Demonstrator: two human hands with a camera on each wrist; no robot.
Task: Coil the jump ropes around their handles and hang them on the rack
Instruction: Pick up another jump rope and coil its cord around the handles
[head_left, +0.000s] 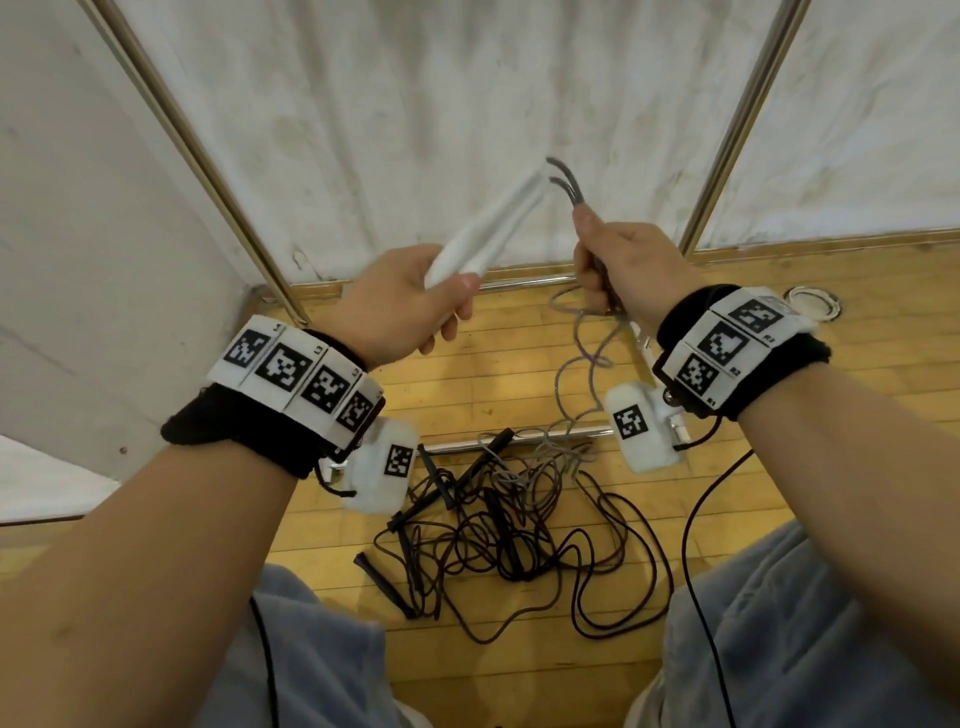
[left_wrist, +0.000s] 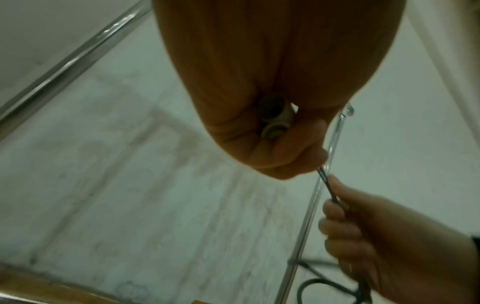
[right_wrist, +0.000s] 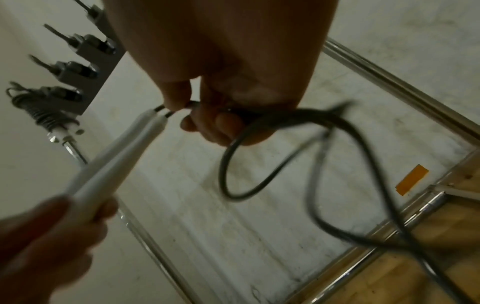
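My left hand (head_left: 415, 306) grips two white jump-rope handles (head_left: 488, 228) side by side, tips pointing up and right; the handles (right_wrist: 116, 160) also show in the right wrist view. My right hand (head_left: 618, 265) is closed round the grey rope (head_left: 569, 189) just past the handle tips, both strands together. The rope (right_wrist: 259, 121) trails from that fist in loose loops down to the floor. At the upper left of the right wrist view a grey hook rack (right_wrist: 85, 55) carries one coiled rope (right_wrist: 44, 111).
A tangle of black and grey jump ropes (head_left: 498, 525) with black handles lies on the wooden floor (head_left: 519, 670) between my knees. Chrome frame poles (head_left: 208, 156) stand against a white wall. A black cable (head_left: 696, 499) runs from my right wrist.
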